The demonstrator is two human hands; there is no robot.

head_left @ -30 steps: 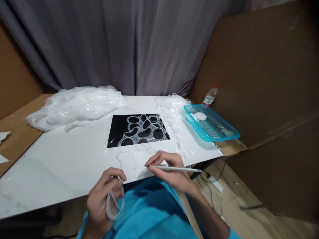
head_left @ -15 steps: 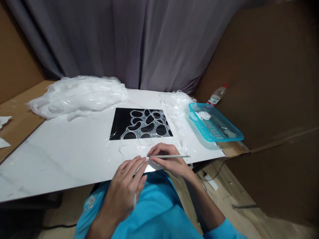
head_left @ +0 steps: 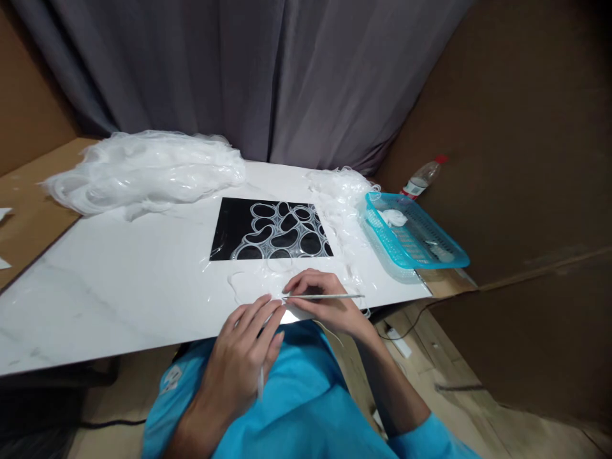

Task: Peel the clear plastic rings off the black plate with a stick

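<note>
My right hand (head_left: 321,301) pinches a thin metal pick (head_left: 329,296), its tip pointing left at the near edge of the white table (head_left: 109,299). My left hand (head_left: 243,357) reaches up to that tip with fingers stretched out, a clear plastic strip (head_left: 261,381) hanging down under its palm. Clear plastic loops (head_left: 246,287) lie on the table just beyond both hands. Farther back lies a black sheet (head_left: 229,233) covered on its right with clear looped shapes.
A large heap of clear plastic scraps (head_left: 143,172) lies at the back left, a smaller heap (head_left: 342,188) at the back right. A blue basket (head_left: 415,239) and a plastic bottle (head_left: 423,175) sit at the right. Brown cardboard walls and a grey curtain enclose the table.
My left hand rose from my lap, where it held a plastic loop in curled fingers, and stretched its fingers up to the pick's tip. The right hand stayed at the table edge.
</note>
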